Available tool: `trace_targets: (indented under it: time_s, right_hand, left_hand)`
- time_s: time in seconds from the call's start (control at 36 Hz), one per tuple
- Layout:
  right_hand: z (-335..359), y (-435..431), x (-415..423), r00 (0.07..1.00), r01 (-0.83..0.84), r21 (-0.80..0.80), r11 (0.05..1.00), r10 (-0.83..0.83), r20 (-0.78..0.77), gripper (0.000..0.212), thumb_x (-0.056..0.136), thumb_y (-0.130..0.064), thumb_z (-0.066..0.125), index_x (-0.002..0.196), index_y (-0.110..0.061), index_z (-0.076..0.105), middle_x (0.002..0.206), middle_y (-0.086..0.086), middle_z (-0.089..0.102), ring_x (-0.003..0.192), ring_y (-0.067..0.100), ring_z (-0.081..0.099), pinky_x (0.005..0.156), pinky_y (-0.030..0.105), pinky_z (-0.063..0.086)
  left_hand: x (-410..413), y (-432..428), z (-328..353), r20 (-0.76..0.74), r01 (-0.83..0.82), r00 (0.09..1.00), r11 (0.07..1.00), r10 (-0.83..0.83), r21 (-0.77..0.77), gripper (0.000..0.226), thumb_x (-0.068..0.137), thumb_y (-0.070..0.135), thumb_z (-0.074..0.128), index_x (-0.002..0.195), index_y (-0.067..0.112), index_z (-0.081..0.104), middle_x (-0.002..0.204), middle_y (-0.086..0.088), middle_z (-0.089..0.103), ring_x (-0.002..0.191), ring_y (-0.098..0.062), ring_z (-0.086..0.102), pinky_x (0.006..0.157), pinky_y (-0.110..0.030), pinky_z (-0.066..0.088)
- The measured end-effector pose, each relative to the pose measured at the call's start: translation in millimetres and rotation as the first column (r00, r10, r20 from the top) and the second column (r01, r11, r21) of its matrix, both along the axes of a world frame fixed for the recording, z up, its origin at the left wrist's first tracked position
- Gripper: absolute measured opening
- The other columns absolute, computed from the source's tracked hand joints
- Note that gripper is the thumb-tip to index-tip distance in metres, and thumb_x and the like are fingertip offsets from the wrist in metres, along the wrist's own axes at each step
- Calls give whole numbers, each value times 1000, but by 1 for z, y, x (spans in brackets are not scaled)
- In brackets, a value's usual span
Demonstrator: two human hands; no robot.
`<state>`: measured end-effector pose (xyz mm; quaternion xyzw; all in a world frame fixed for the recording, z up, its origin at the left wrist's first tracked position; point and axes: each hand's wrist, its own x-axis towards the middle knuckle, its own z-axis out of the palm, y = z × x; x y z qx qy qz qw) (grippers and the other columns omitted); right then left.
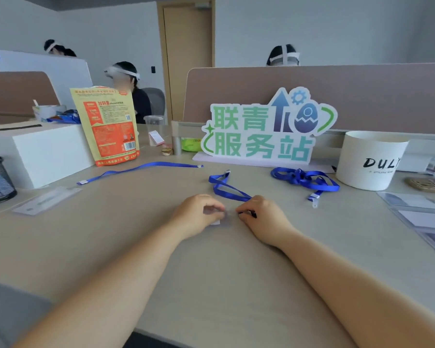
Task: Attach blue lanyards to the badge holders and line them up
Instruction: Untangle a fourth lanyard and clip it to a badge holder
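the table [211, 272] carries everything, and both hands work at its middle, close together with a small gap between them.

ahead and far to the right of the hands lies a holder stack [419, 217]. ahead and to the left lies a straight lanyard [141, 167], with a lone left holder [45, 199] nearer than it. a lanyard heap [301, 178] sits ahead of the right hand, well apart from it.

the lanyard [226, 189] in use runs from the right hand [264, 218] away and to the left, folding back on itself ahead of the gap. its long axis is slanted, so its free loop lies beyond the hands and its clip end comes in from the right.

the left hand [196, 217] has its fingers curled, pinching the clear holder [220, 218], which lies flat on the table in the gap and reaches towards the right hand. the right hand's fingers are curled too, pinching the lanyard's near end, where something dark shows, probably the clip. the holder's slot is too blurred to see.

the coming move looks like a short push from right to left, clip into the holder's right edge, while the left hand steadies it.
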<state>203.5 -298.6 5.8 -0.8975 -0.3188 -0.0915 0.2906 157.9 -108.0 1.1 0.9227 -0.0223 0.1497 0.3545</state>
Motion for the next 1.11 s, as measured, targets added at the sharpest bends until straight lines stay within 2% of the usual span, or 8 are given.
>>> trace_targets:
  time_s: [0.11,0.19,0.25,0.36,0.58,0.72,0.94,1.11]
  right_hand:
    - [-2,0,-1,1000,2,-8,1000,-2,-3,21,89,-16,56,101,-23,72,104,3,61,99,21,55,88,28,43]
    - [-1,1,-1,1000,3,-4,1000,-3,1,20,89,-16,57,102,-21,72,104,4,61,99,21,55,87,26,41]
    - [-1,1,-1,1000,8,-2,1000,-8,5,20,89,-17,58,101,-21,73,105,5,61,100,22,55,87,26,40]
    - [-2,1,0,1000,8,0,1000,-8,-3,20,89,-17,58,101,-21,73,104,5,61,102,22,55,88,25,40]
    - [-2,3,1,1000,16,-16,1000,-16,-11,18,90,-20,58,99,-24,74,106,5,61,105,24,54,93,31,42]
    - [-1,2,-1,1000,13,-27,1000,-13,5,20,91,-19,57,99,-23,74,105,5,58,101,25,53,90,31,42]
    - [1,3,-2,1000,12,-49,999,-13,-7,21,92,-21,55,101,-24,74,105,6,56,100,25,52,90,30,42]
    - [1,2,-5,1000,10,-53,999,-11,-24,21,92,-20,55,101,-24,74,106,5,55,102,25,51,89,29,41]
  left_hand:
    - [-1,-2,-2,-8,0,1000,999,1,51,8,81,31,72,86,37,71,90,22,62,96,-4,58,92,-37,47]
    - [-1,-6,0,-2,-47,999,995,47,83,9,78,41,73,73,42,66,87,22,60,92,-3,57,87,-34,48]
    - [-1,-12,4,15,-86,996,989,85,119,10,78,44,72,74,37,66,88,18,60,88,-4,57,78,-27,46]
    - [-4,-22,8,51,-140,990,968,132,211,16,82,41,69,82,25,68,93,13,59,84,-5,54,60,-16,34]
    - [-7,-26,13,17,-169,986,966,169,194,20,84,42,66,73,25,63,84,14,54,75,-2,51,57,-19,33]
    - [-6,-30,14,21,-189,982,954,189,232,21,85,41,64,74,23,62,93,13,58,83,-8,57,62,-23,36]
    - [1,-35,14,56,-262,965,914,258,310,25,88,37,55,67,23,51,86,13,48,80,-11,53,63,-26,36]
    - [4,-41,13,74,-316,948,895,309,315,25,86,31,53,63,25,44,88,12,48,79,-13,49,63,-27,32]
